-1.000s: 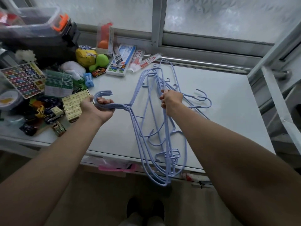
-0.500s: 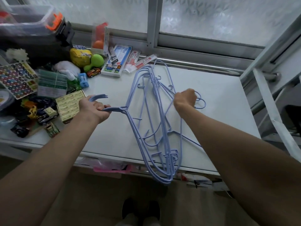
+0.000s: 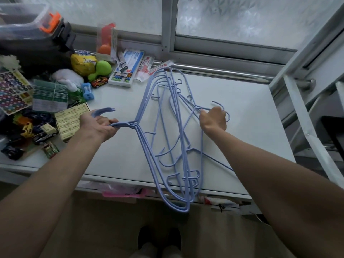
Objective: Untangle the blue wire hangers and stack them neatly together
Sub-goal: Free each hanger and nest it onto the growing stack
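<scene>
Several blue wire hangers lie tangled on the white table, their lower ends hanging past the front edge. My left hand grips the necks of a bunch of them, with the hooks curling out to the left above my fingers. My right hand is closed around the hook end of other hangers on the right side of the tangle. The frames of the two groups cross each other in the middle.
Toys, sticker sheets, card packs, a yellow box and a toy car crowd the table's left end. A window frame runs along the back. A metal rack stands at the right. My feet show below.
My right hand has moved to the right, from the middle of the tangle to the hooks at its right side. The left hand kept its hold on the necks.
</scene>
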{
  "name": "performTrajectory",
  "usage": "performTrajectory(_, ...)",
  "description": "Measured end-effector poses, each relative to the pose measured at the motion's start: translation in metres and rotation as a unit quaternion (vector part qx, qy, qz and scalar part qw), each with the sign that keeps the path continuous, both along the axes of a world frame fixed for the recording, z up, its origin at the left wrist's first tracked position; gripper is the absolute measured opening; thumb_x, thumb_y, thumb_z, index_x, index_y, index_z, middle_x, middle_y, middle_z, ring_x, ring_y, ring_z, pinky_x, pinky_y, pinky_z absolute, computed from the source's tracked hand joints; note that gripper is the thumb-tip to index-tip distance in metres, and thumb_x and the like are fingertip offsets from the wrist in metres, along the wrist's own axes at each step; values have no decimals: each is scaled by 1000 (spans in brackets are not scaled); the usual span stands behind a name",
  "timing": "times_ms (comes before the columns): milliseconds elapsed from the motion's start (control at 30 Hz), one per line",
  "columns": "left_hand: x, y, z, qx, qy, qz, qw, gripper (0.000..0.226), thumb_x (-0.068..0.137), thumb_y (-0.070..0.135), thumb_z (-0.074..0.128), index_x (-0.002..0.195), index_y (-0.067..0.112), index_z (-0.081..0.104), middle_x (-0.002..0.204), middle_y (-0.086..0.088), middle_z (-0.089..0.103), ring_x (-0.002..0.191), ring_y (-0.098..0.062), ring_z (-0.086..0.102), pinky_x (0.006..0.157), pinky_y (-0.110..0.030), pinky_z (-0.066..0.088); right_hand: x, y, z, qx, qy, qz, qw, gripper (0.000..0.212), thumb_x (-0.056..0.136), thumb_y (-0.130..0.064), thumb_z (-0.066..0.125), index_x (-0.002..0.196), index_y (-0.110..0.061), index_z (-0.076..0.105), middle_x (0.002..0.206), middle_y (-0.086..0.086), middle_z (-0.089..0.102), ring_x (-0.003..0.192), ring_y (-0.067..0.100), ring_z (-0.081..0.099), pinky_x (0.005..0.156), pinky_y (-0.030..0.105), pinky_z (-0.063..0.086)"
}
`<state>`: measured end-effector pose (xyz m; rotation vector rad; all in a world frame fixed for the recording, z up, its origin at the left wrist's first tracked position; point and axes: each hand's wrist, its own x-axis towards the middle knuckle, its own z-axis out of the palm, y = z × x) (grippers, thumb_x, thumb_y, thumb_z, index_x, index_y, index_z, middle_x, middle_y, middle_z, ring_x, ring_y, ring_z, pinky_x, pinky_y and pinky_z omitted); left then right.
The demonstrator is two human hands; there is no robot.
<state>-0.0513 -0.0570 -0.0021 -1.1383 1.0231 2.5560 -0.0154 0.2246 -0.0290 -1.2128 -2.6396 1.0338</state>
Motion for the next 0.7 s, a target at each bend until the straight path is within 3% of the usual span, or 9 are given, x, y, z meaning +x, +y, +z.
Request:
performTrajectory(100, 1, 3, 6, 6, -10, -5, 1000, 85, 101, 17, 19, 25, -2, 53, 31, 1, 13, 29, -14, 12, 48, -10, 37, -6, -11, 2, -13, -6, 33, 999, 50, 92, -42, 56, 122, -3, 55, 131, 18, 57, 120, 39, 55, 95, 41, 44)
performTrajectory(267, 0, 2, 16, 30, -5, -16, 999, 88, 102, 19, 19, 19, 1, 41, 32, 1, 15, 30, -12, 15, 41, -17, 45, -11, -24, 3, -15, -29, 70, 997, 23, 84, -26, 61, 97, -8, 56, 114, 15, 64, 104, 38, 63, 83, 36, 51)
performTrajectory(433, -2, -1, 25, 20, 24, -52, 998, 89, 103, 17, 16, 21, -2, 47, 25, -3, 19, 34, -11, 21, 40, -24, 51, -20, -23, -9, -80, 0, 47, 996, 25, 77, -21, 55, 89, 0, 62, 91, 19, 69, 80, 37, 70, 75, 46, 60)
performTrajectory(500, -5, -3, 24, 24, 29, -56, 998, 89, 103, 16, 15, 26, -5, 55, 27, -3, 18, 47, -12, 17, 37, -21, 39, -18, -22, -6, -100, 41, 18, 994, 22, 85, -21, 51, 85, 1, 57, 95, 19, 67, 81, 39, 68, 73, 46, 60)
performTrajectory(533, -8, -5, 21, 28, 29, -55, 998, 87, 103, 15, 15, 32, -6, 60, 28, -2, 18, 49, -12, 16, 53, -23, 29, -16, -21, -5, -107, 59, 6, 993, 21, 89, -19, 48, 87, 1, 56, 100, 21, 66, 85, 39, 67, 73, 43, 58)
performTrajectory(567, -10, -6, 19, 28, 28, -56, 998, 84, 103, 14, 15, 40, -6, 65, 29, -2, 19, 49, -12, 18, 38, -24, 44, -15, -19, -4, -108, 71, -5, 992, 22, 93, -16, 46, 93, 2, 57, 107, 22, 65, 91, 39, 65, 71, 37, 53)
performTrajectory(600, -13, -8, 15, 21, 24, -55, 998, 77, 103, 14, 15, 51, -6, 68, 31, -3, 22, 46, -12, 22, 42, -21, 33, -14, -16, -5, -108, 79, -12, 991, 25, 95, -14, 43, 101, 5, 58, 112, 24, 64, 98, 39, 63, 70, 32, 45)
performTrajectory(633, -16, -9, 12, 11, 22, -62, 998, 69, 103, 14, 15, 64, -5, 68, 35, -5, 30, 44, -13, 27, 69, -31, 43, -13, -13, -7, -104, 84, -16, 991, 28, 97, -12, 41, 108, 8, 58, 116, 25, 63, 103, 38, 61, 70, 28, 39)
performTrajectory(700, -20, -10, 7, 5, 28, -87, 996, 58, 102, 15, 13, 77, -3, 63, 67, -11, 52, 60, -18, 41, 72, -34, 56, -7, -11, -7, -88, 94, -15, 992, 30, 99, -11, 39, 112, 10, 56, 117, 25, 62, 105, 37, 61, 70, 26, 34)
